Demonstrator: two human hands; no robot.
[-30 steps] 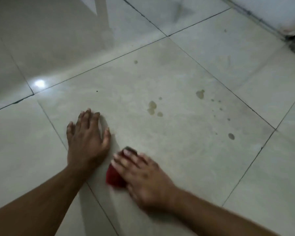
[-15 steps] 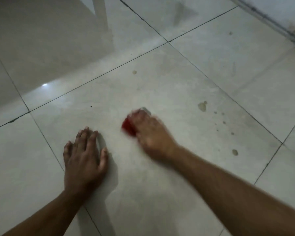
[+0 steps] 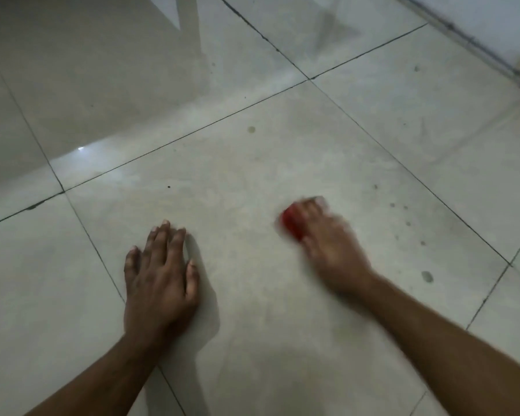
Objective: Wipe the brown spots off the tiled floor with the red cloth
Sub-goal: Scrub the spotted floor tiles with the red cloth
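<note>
Palm first: our left hand (image 3: 159, 277) is flat on the tiled floor (image 3: 252, 340) with fingers spread, holding nothing, just propping us up. Looks like a solid brace, so we'd leave it planted there.

Moving right, our right hand (image 3: 327, 250) is on top of the red cloth (image 3: 291, 225), pushing it against the tile. It's pretty motion-blurred, so we honestly can't tell if the fingers are curled round the cloth or just lying flat over it. Only the left edge of the cloth pokes out from under the fingers.

Further right are the brown spots: a scatter of small specks (image 3: 403, 217) just beyond the hand, and a bigger oval spot (image 3: 427, 276) nearer to us by the grout line. One more lone spot (image 3: 251, 129) sits at the far side of the same tile.

For doing this bit well, we reckon: keep firm downward pressure through the cloth, sweep right across the specks in overlapping passes, then drag back over the oval one. Short scrubs probably beat one long swipe, otherwise we'd just smear it. Save that far spot for last.
</note>
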